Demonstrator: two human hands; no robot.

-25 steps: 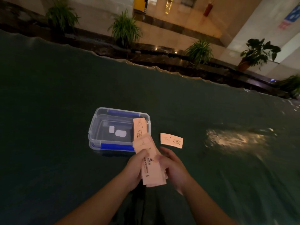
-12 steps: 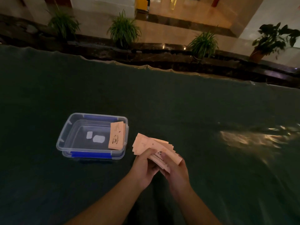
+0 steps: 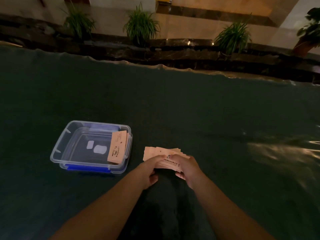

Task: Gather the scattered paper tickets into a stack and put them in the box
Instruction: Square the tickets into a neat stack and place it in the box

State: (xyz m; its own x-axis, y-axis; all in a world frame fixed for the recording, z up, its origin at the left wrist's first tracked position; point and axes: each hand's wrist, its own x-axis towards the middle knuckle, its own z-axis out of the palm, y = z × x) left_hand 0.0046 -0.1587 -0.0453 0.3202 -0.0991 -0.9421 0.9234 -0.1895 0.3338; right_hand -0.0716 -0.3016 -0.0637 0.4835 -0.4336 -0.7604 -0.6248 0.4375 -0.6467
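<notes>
A loose stack of pale orange paper tickets (image 3: 162, 152) lies crosswise between both hands, just above the dark cloth. My left hand (image 3: 149, 168) grips its left end and my right hand (image 3: 186, 168) grips its right end. The ticket edges are fanned and uneven. To the left stands a clear plastic box (image 3: 72, 135) with blue clips, open at the top. A few tickets (image 3: 117, 147) lean against the box's right inner wall.
A dark green cloth (image 3: 190, 110) covers the whole table. Its wavy far edge (image 3: 159, 66) runs across the top. Beyond it stand several potted plants (image 3: 141, 25) on a dark ledge. A light reflection (image 3: 280, 153) shines on the cloth at right.
The single ticket that lay right of the box is gone from the cloth. The stack has turned from upright to crosswise, and both hands now hold it by its ends.
</notes>
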